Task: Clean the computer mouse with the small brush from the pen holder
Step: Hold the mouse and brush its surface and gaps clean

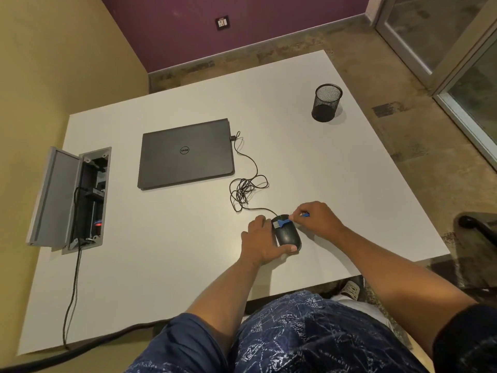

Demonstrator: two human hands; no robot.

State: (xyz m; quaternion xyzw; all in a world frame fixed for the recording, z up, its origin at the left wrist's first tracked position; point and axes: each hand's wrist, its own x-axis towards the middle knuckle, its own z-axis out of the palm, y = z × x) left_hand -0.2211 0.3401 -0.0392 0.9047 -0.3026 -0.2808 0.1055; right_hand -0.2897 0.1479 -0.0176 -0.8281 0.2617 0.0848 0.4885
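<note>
A black wired computer mouse lies on the white table near its front edge. My left hand grips the mouse from the left side, thumb wrapped under its near end. My right hand pinches the handle of a small blue brush, whose pale bristles rest on the far part of the mouse. The black mesh pen holder stands upright at the far right of the table and looks empty.
A shut grey laptop lies mid-table, with the mouse cable coiled beside it. An open cable hatch sits at the left edge. A chair armrest is at the right.
</note>
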